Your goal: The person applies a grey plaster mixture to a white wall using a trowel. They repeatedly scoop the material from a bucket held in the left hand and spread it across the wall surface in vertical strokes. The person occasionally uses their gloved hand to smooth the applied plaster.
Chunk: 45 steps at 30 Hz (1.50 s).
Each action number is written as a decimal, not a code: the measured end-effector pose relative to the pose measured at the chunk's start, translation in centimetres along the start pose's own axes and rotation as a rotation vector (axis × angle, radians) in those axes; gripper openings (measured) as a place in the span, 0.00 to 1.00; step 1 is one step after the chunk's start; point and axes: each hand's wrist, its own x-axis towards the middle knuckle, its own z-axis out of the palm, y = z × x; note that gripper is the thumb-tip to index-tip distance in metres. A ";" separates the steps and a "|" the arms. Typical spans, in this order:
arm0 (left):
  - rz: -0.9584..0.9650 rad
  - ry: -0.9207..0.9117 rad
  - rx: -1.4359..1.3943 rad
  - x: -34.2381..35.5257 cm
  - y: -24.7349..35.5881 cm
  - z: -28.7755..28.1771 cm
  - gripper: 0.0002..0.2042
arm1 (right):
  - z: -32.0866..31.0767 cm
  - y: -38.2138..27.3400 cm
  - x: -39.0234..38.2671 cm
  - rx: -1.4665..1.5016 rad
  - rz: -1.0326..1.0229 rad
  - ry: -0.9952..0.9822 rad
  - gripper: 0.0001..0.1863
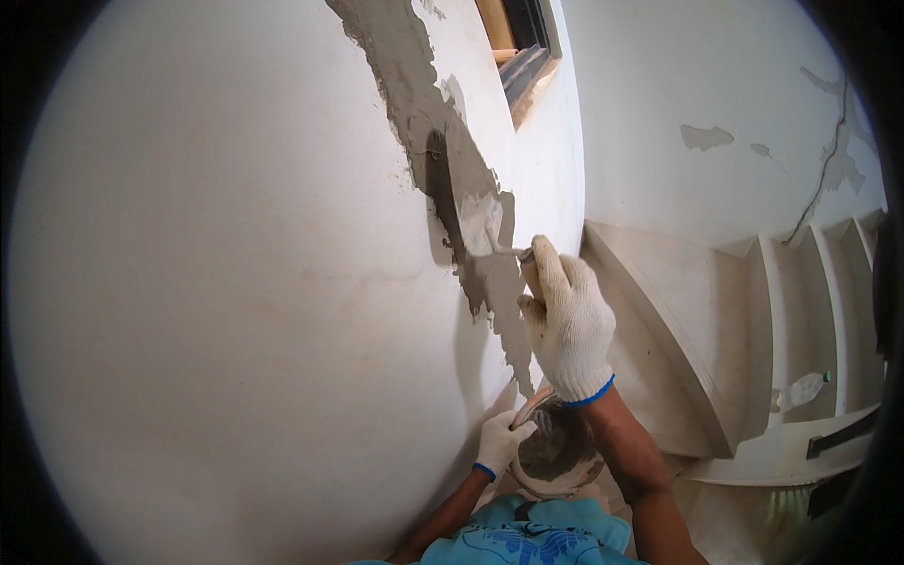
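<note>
My right hand (572, 325), in a white knit glove with a blue cuff, is closed round the handle of a trowel (478, 222). The trowel's blade lies at a long strip of grey mortar (400, 71) that runs down the white wall. Lower down, my left hand (501, 443), gloved alike, grips the rim of a round bucket (603, 461). Inside the bucket is grey mortar (557, 443); my right forearm hides part of its far right side. Whether the blade touches the wall, I cannot tell for sure.
The white wall (217, 282) fills the left side. A window opening (532, 71) is above my right hand. Stairs (673, 330) rise on the right, with a clear plastic bottle (803, 389) on a step. The far wall has a crack (829, 160) and bare patches (706, 137).
</note>
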 end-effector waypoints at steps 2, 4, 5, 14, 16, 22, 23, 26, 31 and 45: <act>-0.017 -0.006 0.012 -0.3 0.6 -0.1 0.11 | 0.2 0.2 0.9 0.002 -0.017 0.046 0.41; -0.030 -0.004 -0.009 -0.3 0.7 -0.1 0.11 | 0.2 -0.1 1.7 -0.011 -0.002 0.034 0.41; -0.035 0.005 -0.035 -0.3 0.3 -0.1 0.11 | 0.4 -0.2 1.9 -0.008 -0.016 0.028 0.41; -0.022 0.011 -0.043 0.0 -0.4 -0.2 0.11 | 3.0 -0.2 0.7 -0.004 -0.072 0.011 0.37; -0.012 0.025 -0.032 0.1 -1.4 -0.3 0.11 | 2.7 -0.4 0.3 0.016 -0.034 -0.040 0.36; -0.021 -0.001 -0.008 0.0 -0.3 -0.3 0.13 | 1.2 0.8 -0.5 -0.056 -0.022 0.010 0.40; -0.035 -0.011 -0.011 0.0 -0.2 -0.4 0.14 | 1.1 0.8 -0.4 -0.061 -0.025 0.010 0.40; -0.039 -0.018 -0.008 -0.1 -0.3 -0.5 0.15 | 0.7 0.4 0.5 -0.076 -0.029 0.012 0.40; -0.036 0.018 -0.029 -0.2 0.0 -0.5 0.12 | 1.2 -0.1 1.3 -0.074 -0.051 0.032 0.39; -0.020 0.041 -0.036 -0.5 -0.4 -1.0 0.14 | 3.3 0.3 3.3 -0.111 -0.089 0.088 0.35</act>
